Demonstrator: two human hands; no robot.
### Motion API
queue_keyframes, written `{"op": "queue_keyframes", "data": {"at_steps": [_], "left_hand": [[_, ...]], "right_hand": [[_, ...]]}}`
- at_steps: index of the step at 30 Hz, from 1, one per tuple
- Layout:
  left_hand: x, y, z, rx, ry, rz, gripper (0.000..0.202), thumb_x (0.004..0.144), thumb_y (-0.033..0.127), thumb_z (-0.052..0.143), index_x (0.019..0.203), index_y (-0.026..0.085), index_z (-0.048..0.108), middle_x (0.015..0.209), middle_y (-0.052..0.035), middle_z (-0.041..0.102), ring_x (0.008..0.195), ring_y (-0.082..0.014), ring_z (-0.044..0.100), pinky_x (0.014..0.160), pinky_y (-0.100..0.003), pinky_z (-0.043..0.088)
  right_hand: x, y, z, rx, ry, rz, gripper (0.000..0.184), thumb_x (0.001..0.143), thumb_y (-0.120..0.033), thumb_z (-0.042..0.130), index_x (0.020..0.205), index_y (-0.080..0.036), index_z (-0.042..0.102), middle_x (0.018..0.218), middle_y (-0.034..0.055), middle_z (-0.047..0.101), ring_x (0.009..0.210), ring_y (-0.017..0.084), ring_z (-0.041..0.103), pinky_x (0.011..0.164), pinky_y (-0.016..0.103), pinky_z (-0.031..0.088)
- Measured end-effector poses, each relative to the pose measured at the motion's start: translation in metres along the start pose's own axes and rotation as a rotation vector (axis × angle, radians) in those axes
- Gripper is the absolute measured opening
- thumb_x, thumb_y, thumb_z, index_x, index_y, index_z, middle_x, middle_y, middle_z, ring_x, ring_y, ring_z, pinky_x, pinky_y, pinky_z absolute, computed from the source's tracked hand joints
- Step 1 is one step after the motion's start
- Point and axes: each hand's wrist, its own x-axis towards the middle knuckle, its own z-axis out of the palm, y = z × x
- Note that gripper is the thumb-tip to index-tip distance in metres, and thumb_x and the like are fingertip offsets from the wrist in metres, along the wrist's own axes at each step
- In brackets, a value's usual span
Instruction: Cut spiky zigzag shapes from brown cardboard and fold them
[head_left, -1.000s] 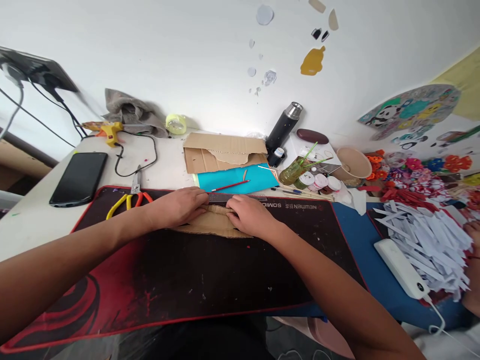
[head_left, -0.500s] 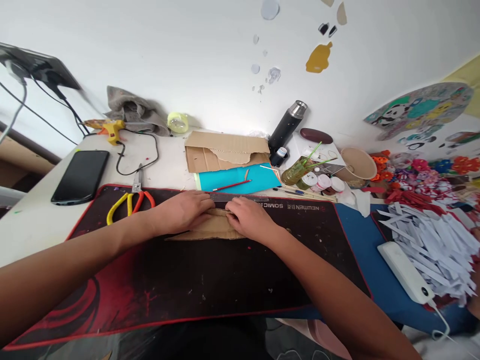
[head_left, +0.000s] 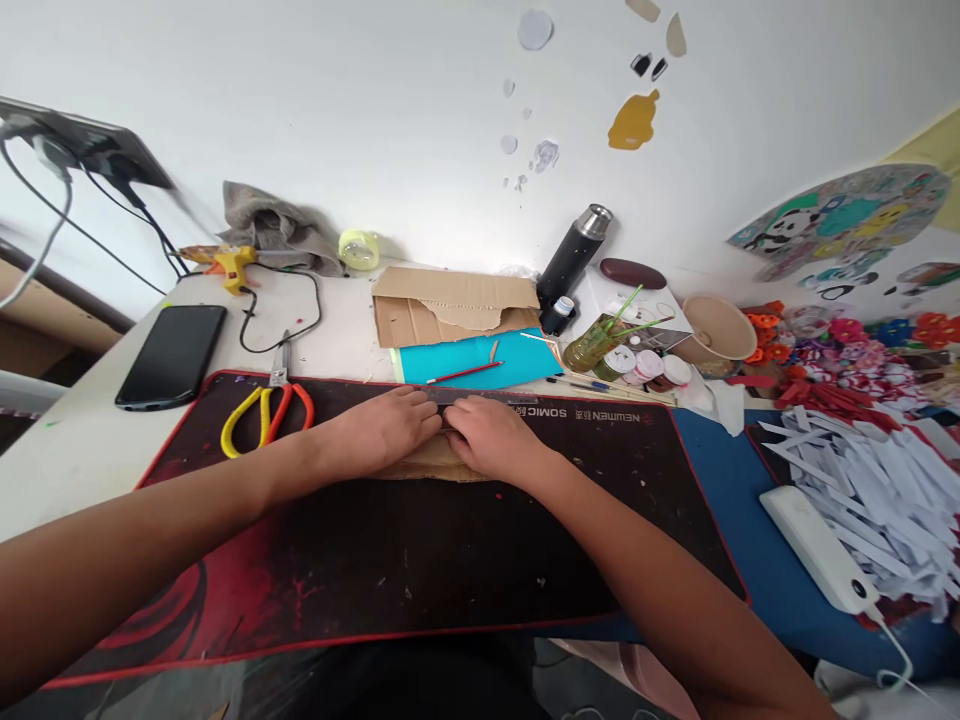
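A strip of brown cardboard (head_left: 435,462) lies on the dark mat (head_left: 480,560), mostly covered by my hands. My left hand (head_left: 390,430) grips its left part, fingers curled over the far edge. Close beside it, my right hand (head_left: 491,435) grips the right part in the same way, thumb toward the middle. The fingertips of both hands are partly hidden. Just behind the hands lies a thin ruler-like strip (head_left: 523,402). Scissors (head_left: 279,375) with one yellow and one red handle lie left of my left hand.
At the left are a phone (head_left: 172,355) and a yellow glue gun (head_left: 236,265) with its cord. Behind the mat lie folded cardboard (head_left: 457,290), blue paper (head_left: 450,360) and a red pencil (head_left: 465,372). A black flask (head_left: 574,255), paint jars (head_left: 646,366), paper strips (head_left: 877,490) and a power bank (head_left: 817,548) stand rightward.
My hands have drawn closer together and cover more of the cardboard strip, still holding it. The camera view has shifted slightly.
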Motion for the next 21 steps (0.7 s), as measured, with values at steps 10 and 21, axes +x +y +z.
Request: {"op": "queue_keyframes", "data": {"at_steps": [10,21], "left_hand": [[-0.001,-0.001,-0.005,-0.023,0.028,-0.056,0.019,0.107,0.014,0.054,0.099,0.018,0.071,0.096,-0.0087,0.076,0.091,-0.0252,0.067,0.088,-0.037,0.051],[-0.144,-0.062,-0.077,0.224,0.249,-1.344,0.073,0.105,0.06,0.043,0.147,0.001,0.05,0.14,-0.0311,0.064,0.134,-0.0468,0.056,0.112,-0.061,0.045]], "right_hand": [[-0.011,0.004,0.001,0.061,0.055,0.065,0.006,0.106,-0.02,0.064,0.108,-0.018,0.07,0.108,0.01,0.072,0.102,0.025,0.065,0.083,0.034,0.044],[-0.031,0.014,0.046,0.203,0.414,0.113,0.013,0.098,-0.014,0.057,0.1,-0.021,0.067,0.095,0.0085,0.071,0.093,0.028,0.066,0.085,0.039,0.049]]}}
